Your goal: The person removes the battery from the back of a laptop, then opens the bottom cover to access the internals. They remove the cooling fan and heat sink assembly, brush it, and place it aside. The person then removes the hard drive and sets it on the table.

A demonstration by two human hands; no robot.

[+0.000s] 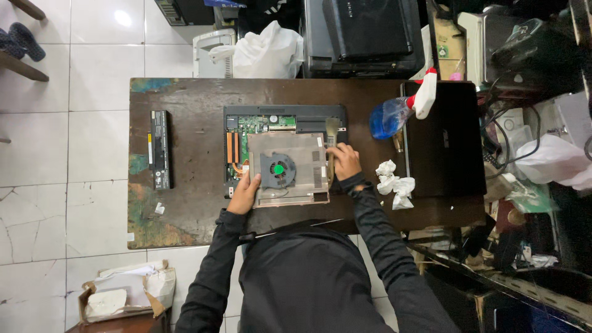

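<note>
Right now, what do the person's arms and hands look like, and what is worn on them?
Both arms are in long black sleeves reaching the wrists, the fabric creased along the forearms. The left hand and right hand are bare: no gloves, and no rings or watch can be made out at this size.

Both arms in dark sleeves reach forward over the opened laptop (285, 151): left hand (245, 192) lies at its near-left corner, right hand (344, 161) curled at its right edge.

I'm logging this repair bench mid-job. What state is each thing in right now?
Laptop: opened, circuit board exposed.
Fan panel: lying on the laptop, fan up.
Left hand: on the panel's left edge.
Right hand: gripping a brush.
Battery: removed, lying flat.
Spray bottle: on its side.
Tissues: crumpled.
</note>
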